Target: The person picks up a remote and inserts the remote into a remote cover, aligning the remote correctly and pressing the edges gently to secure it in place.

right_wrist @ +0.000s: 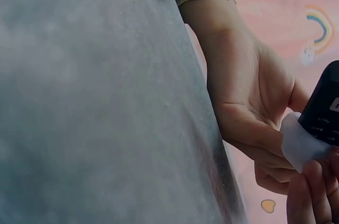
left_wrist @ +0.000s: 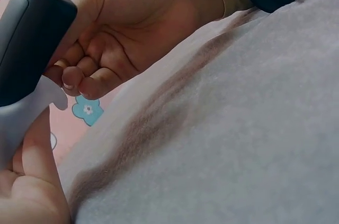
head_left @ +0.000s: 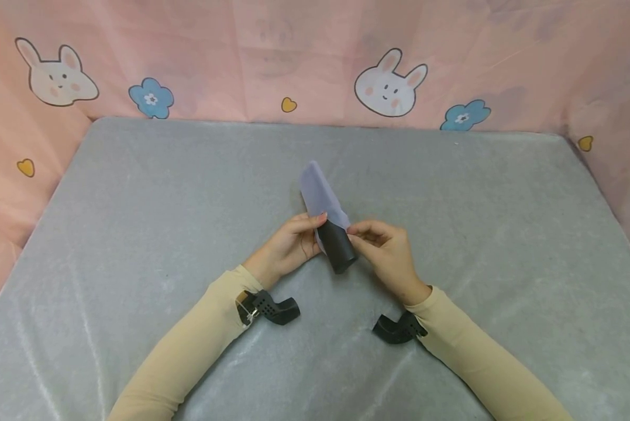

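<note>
Near the middle of the table, a black oblong case (head_left: 337, 245) slants in both hands, its upper part wrapped in a thin pale lavender cloth (head_left: 321, 190). My left hand (head_left: 298, 238) grips cloth and case, thumb on top and fingers underneath. At the case's right side, my right hand (head_left: 382, 248) pinches the edge of the cloth between thumb and fingertips. Small white print shows on the case (right_wrist: 322, 113) in the right wrist view. A little flap of cloth (left_wrist: 55, 94) stands out near the right fingertips in the left wrist view.
A grey plush cover lies over the table (head_left: 162, 193), with its back edge against a pink curtain (head_left: 320, 52) printed with rabbits, flowers and hearts. Black camera mounts, one on the left wrist (head_left: 275, 308) and one on the right wrist (head_left: 399, 328), stick out inward.
</note>
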Demonstrator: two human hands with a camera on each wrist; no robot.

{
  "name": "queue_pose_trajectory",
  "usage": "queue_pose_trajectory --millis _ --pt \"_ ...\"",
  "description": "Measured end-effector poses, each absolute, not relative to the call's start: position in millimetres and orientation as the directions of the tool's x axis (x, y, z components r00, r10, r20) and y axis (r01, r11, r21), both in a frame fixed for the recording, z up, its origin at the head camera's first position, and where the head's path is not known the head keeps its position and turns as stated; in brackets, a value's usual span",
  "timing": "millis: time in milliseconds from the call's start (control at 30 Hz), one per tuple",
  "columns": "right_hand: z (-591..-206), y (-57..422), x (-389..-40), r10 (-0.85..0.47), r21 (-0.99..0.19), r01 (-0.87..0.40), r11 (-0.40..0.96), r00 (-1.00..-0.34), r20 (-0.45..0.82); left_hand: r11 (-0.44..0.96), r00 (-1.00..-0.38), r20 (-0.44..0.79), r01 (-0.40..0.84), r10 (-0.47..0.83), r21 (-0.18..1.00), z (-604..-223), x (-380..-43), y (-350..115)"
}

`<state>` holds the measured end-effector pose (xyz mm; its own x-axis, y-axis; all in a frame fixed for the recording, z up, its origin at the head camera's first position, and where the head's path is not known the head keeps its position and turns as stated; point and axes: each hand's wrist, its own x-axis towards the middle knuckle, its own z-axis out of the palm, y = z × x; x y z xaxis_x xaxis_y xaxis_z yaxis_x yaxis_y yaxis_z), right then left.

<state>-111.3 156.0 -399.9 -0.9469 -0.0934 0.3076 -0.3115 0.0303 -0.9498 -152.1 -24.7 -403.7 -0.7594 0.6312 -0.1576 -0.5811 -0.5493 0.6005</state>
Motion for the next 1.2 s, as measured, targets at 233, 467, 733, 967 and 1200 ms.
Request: queue_pose_trajectory --millis 233,467,733,967,1200 --pt "-398.5 153.5 -111.5 -0.086 -0.951 -0.310 0.011 -0.948 0.308 -0.590 -0.766 -0.134 -0.582 0.628 0.560 -404.4 -150.7 -27.2" --pt "-398.6 152.7 -112.2 -0.085 -0.955 -0.292 -0.052 -0.952 0.295 -0.611 -0.781 -0.125 -0.566 0.611 0.553 -404.7 -152.0 -27.3" --pt "-402.1 155.0 -112.4 -0.176 -0.953 -0.278 -0.123 -0.939 0.297 -0.613 -0.821 -0.145 -0.517 0.552 0.597 -401.8 -155.5 -28.5" --pt "-403.9 159.3 -113.4 -0.421 -0.927 -0.105 -0.361 -0.869 0.262 -0.529 -0.803 -0.192 -0.530 0.563 0.663 -396.6 -161.2 -33.3" --pt "-400.2 160.8 -112.4 -0.486 -0.917 -0.068 -0.393 -0.831 0.270 -0.493 -0.862 -0.265 -0.472 0.433 0.731 -389.3 -167.8 -34.7"
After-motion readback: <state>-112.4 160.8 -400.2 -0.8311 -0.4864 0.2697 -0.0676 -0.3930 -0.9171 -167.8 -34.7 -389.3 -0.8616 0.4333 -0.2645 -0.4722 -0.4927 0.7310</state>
